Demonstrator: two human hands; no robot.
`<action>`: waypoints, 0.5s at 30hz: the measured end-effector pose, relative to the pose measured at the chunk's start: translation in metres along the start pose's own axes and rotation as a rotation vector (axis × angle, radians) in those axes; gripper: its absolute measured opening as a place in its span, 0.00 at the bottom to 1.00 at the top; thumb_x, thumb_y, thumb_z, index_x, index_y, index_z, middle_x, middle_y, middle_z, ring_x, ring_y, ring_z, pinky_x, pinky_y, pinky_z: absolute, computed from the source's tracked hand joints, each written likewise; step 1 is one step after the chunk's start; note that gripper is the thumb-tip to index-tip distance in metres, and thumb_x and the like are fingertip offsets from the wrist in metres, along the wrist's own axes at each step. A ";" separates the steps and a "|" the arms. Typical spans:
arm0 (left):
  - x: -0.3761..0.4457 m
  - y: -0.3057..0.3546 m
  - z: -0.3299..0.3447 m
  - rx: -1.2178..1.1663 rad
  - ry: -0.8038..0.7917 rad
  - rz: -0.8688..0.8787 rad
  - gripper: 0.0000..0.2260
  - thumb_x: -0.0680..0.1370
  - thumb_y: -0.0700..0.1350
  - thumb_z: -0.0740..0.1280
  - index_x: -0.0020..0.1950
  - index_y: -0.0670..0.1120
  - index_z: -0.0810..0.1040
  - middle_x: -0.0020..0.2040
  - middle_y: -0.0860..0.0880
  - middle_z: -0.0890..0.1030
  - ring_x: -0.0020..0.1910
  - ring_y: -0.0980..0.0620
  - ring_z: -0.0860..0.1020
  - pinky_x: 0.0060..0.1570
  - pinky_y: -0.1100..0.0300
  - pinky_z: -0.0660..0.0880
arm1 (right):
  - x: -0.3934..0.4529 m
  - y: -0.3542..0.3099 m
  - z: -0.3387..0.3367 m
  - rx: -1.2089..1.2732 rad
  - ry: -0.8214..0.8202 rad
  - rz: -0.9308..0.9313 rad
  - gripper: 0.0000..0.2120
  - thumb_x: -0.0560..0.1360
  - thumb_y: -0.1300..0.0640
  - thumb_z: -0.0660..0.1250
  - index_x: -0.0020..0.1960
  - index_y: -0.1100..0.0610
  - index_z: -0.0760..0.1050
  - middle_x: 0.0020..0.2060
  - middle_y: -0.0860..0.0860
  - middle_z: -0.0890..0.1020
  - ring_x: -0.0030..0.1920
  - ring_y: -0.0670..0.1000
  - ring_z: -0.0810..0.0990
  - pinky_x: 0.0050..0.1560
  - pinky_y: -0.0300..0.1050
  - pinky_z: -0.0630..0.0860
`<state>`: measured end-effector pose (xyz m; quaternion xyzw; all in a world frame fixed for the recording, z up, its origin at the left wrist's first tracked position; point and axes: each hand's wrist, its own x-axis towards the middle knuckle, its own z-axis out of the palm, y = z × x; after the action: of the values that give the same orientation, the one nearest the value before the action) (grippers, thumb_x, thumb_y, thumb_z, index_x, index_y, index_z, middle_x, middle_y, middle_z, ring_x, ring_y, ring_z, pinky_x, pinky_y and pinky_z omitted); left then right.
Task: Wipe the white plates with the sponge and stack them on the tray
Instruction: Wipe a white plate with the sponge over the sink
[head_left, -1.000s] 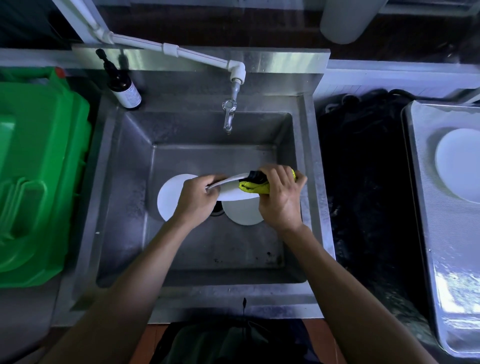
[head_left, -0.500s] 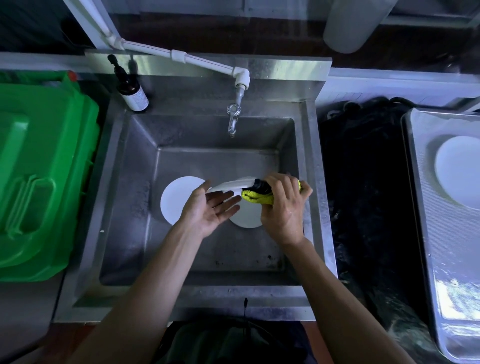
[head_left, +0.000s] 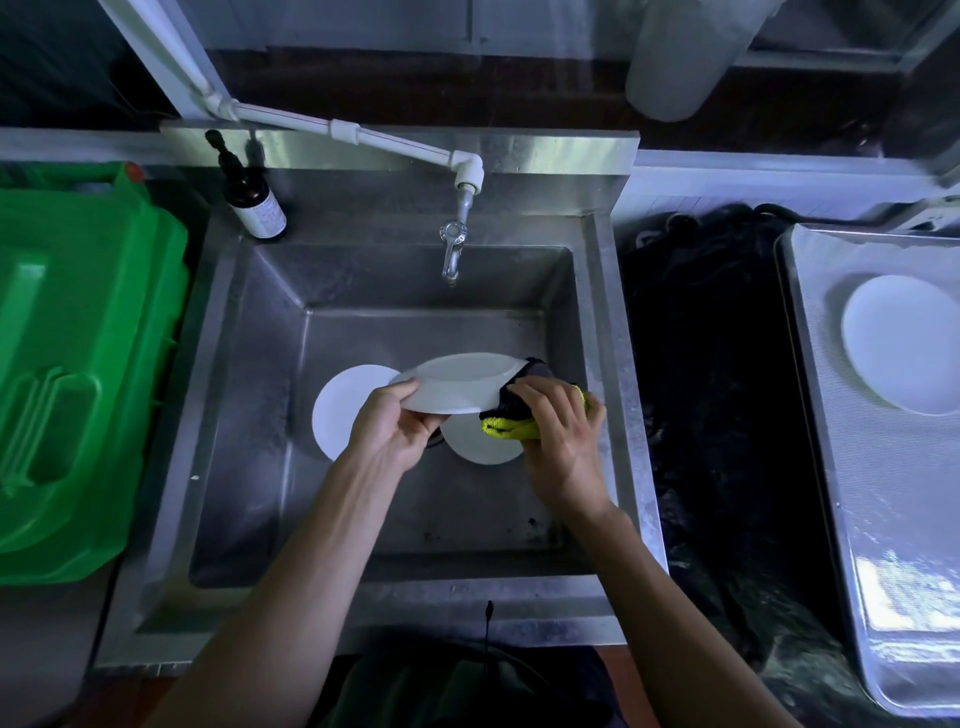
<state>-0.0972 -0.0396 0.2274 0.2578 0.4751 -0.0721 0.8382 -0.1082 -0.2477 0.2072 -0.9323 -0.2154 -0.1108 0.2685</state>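
Over the steel sink (head_left: 244, 364), my left hand (head_left: 392, 428) grips the left rim of a white plate (head_left: 457, 384), held underside up and tilted. My right hand (head_left: 558, 431) holds a yellow and dark sponge (head_left: 511, 423) wrapped over the plate's right edge. Two more white plates lie on the sink floor: one at the left (head_left: 340, 410), one (head_left: 480, 441) partly hidden under the held plate and the sponge. Another white plate (head_left: 904, 343) lies on the metal tray (head_left: 831, 467) at the far right.
A tap (head_left: 453, 254) on a white pipe hangs over the sink's back. A dark pump bottle (head_left: 252, 200) stands at the back left corner. A green plastic bin (head_left: 78, 364) sits to the left. Dark netting (head_left: 711, 389) fills the gap between sink and tray.
My left hand had let go with fingers spread half a second ago; now it grips the plate's rim again. The plate has turned so more of its underside shows.
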 end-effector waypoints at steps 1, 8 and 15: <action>0.001 0.001 -0.001 0.010 0.009 0.014 0.16 0.82 0.35 0.63 0.70 0.35 0.71 0.65 0.38 0.79 0.60 0.41 0.81 0.39 0.47 0.83 | -0.001 -0.001 0.000 0.023 -0.023 0.006 0.29 0.68 0.69 0.69 0.67 0.55 0.73 0.64 0.49 0.75 0.65 0.53 0.73 0.63 0.58 0.64; 0.009 0.003 -0.012 0.166 0.102 0.174 0.16 0.79 0.36 0.66 0.67 0.40 0.76 0.64 0.39 0.80 0.62 0.38 0.79 0.43 0.45 0.81 | 0.007 -0.018 -0.004 0.167 -0.184 0.094 0.27 0.72 0.59 0.65 0.71 0.49 0.68 0.66 0.46 0.72 0.67 0.51 0.69 0.66 0.55 0.63; 0.010 -0.002 -0.023 0.233 0.072 0.215 0.13 0.79 0.38 0.67 0.63 0.43 0.79 0.54 0.39 0.84 0.49 0.38 0.83 0.33 0.48 0.81 | 0.035 -0.039 0.007 0.424 -0.406 0.265 0.31 0.72 0.60 0.70 0.71 0.47 0.64 0.67 0.48 0.74 0.65 0.48 0.68 0.67 0.49 0.65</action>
<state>-0.1100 -0.0283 0.2093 0.4049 0.4630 -0.0273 0.7880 -0.0944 -0.2021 0.2299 -0.8787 -0.1598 0.1605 0.4202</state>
